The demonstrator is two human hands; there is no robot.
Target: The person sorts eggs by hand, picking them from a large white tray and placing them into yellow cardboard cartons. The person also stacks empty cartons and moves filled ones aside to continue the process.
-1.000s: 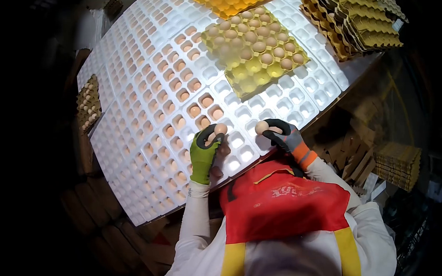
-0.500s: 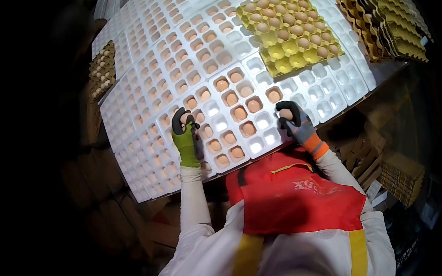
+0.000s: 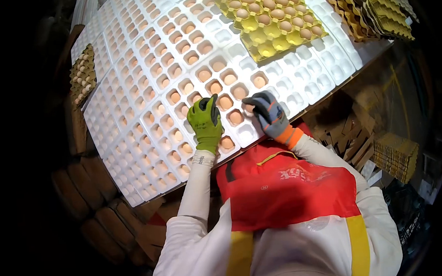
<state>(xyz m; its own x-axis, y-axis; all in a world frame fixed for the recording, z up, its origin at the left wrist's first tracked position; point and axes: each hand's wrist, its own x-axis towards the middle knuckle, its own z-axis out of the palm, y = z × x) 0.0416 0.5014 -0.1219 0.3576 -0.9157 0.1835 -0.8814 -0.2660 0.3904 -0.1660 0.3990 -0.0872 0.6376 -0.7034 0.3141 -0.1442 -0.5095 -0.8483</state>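
Note:
My left hand (image 3: pixel 205 121), in a green glove with dark fingertips, is over the white egg tray (image 3: pixel 235 143). Its fingers are curled downward over the cells, and whatever they hold is hidden beneath the glove. Just past its fingertips, an egg (image 3: pixel 195 97) rests in a cell. My right hand (image 3: pixel 268 111) wears a grey glove with an orange cuff. Its fingers close round a brown egg (image 3: pixel 248 108) low over a cell, partly covered by the fingers. Between the hands, brown eggs (image 3: pixel 224 103) sit singly in cells.
A yellow tray (image 3: pixel 261 51), partly filled with eggs, lies on the white trays. Stacked egg trays (image 3: pixel 369 10) stand at the far right. Another egg-filled tray (image 3: pixel 83 75) is beyond the left edge. Cardboard (image 3: pixel 353 141) and more trays (image 3: pixel 396 156) are below the table's right edge.
Both hands have moved inward over the tray, closer together. The egg visible in my left hand earlier is out of sight there now. The camera view has shifted slightly.

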